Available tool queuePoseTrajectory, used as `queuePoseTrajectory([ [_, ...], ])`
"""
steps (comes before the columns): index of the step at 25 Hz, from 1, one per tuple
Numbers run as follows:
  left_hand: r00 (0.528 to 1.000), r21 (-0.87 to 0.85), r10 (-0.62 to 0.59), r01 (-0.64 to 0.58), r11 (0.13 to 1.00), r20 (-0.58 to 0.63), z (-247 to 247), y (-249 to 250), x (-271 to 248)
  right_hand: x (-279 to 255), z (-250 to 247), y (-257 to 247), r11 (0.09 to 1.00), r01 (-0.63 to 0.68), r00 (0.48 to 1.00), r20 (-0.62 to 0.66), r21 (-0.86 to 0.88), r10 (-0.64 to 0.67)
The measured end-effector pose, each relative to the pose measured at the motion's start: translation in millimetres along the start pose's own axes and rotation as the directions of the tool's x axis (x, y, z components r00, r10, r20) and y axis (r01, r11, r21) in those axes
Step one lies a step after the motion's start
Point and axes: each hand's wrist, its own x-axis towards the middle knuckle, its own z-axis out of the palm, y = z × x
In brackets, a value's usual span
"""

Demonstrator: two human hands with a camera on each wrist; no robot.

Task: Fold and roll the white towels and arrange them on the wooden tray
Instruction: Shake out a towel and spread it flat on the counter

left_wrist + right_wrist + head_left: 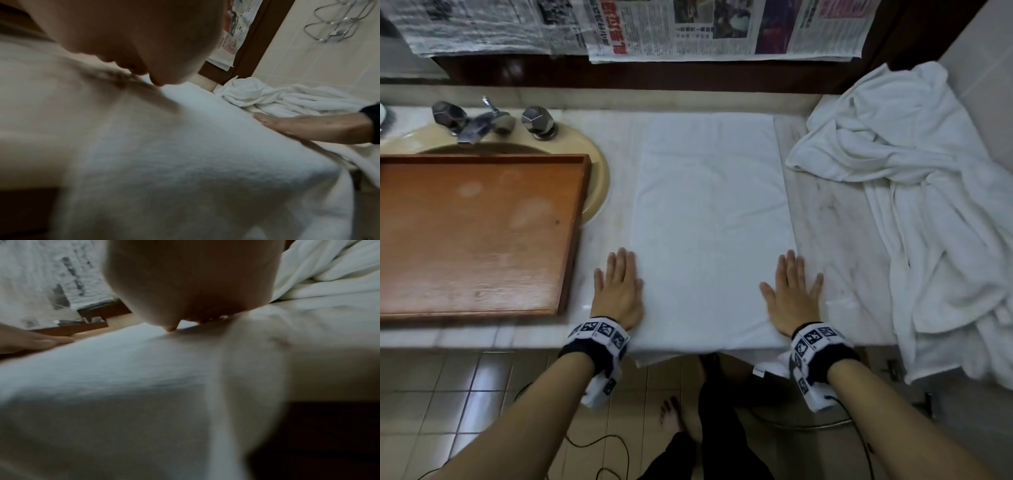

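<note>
On the folded towel (709, 219) both flat hands, left (618, 291) and right (792, 294), press grip-free (only overhead shows the wooden tray (571, 236)).

We can read little here. The newspapers (619, 27) hung along the wall carry printed columns and large red headline characters, upside down and too blurred for us to make out. The wristbands (599, 334) bear black-and-white square marker patterns, not letters.
</note>
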Motion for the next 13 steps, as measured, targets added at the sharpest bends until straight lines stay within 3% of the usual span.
queuePoseTrajectory([
  [1, 1.000, -0.037, 0.006, -0.006, 0.999, -0.017, 0.4, 12.4, -3.3, -5.7, 1.9, -10.2, 0.999, 0.035, 0.999, -0.025, 0.002, -0.035],
  [3, 0.984, -0.097, 0.179, -0.181, 0.979, -0.025, 12.4, 57.8, -12.8, -18.6, 11.9, -50.6, 0.961, 0.275, 0.958, -0.085, 0.001, -0.274],
  [5, 0.956, -0.076, 0.292, -0.290, 0.954, 0.018, 35.9, 91.1, -26.2, -29.0, 25.4, -74.6, 0.921, 0.389, 0.919, -0.074, -0.001, -0.388],
  [8, 0.965, 0.046, 0.254, -0.251, 0.967, -0.062, 54.4, 95.5, -29.4, -28.7, 36.1, -58.3, 0.938, 0.345, 0.928, -0.141, -0.018, -0.344],
  [13, 0.954, 0.063, 0.258, -0.252, 0.966, -0.149, 65.2, 91.6, -24.7, -35.8, 44.5, -16.2, 0.958, 0.286, 0.927, -0.246, -0.018, -0.282],
])
